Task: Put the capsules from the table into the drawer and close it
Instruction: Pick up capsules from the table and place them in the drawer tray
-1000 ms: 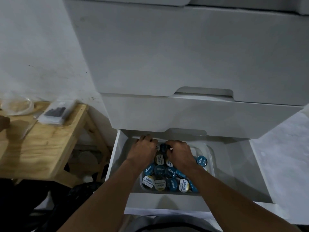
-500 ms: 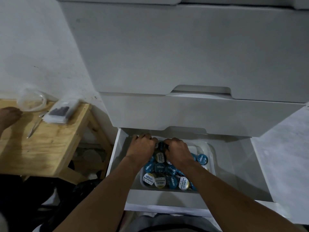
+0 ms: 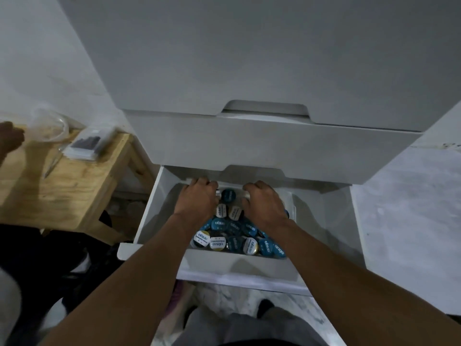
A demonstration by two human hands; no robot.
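Note:
The bottom drawer (image 3: 149, 211) of a white cabinet stands pulled out. Inside it is a white tray (image 3: 237, 265) heaped with blue, dark and white-topped capsules (image 3: 229, 236). Both my hands are palm down over the far end of the heap. My left hand (image 3: 199, 199) and my right hand (image 3: 264, 206) lie a little apart, with a dark capsule (image 3: 228, 194) showing between them. Their fingers curl down toward the tray's far rim and the tips are hidden, so I cannot tell whether either holds anything.
Two shut drawers (image 3: 249, 151) overhang the open one. At the left a wooden table (image 3: 62, 196) carries a plastic bag (image 3: 84, 146), a clear container (image 3: 50, 126) and a thin metal tool (image 3: 53, 163). Another person's hand (image 3: 10, 141) rests on its far left.
My hands, pressed together over the capsules before, have spread apart and reached slightly further back in the tray. The view has shifted, and the other person's hand has come into sight on the table.

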